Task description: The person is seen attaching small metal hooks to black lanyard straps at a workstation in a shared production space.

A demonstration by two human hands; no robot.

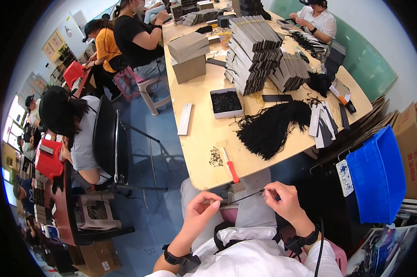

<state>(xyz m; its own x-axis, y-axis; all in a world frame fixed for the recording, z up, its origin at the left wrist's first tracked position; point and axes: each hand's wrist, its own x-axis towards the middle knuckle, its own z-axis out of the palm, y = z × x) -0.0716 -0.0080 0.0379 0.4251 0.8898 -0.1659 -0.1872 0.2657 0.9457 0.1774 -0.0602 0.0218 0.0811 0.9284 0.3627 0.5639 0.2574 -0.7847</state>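
Note:
A thin black cord stretches between my two hands above my lap. My left hand pinches one end between thumb and fingertips. My right hand has its fingers closed on the other end, where a small dark piece shows; its shape is too small to make out. Just past my hands, at the table's near edge, lies a red-handled tool with a pale blade. Beside it sits a small pile of dark loops. A big bundle of black cords spreads farther right on the table.
On the table stand a white box of small black pieces, tall stacks of grey cards, grey boxes and loose tags. A blue bin is at my right. Other people work around the room.

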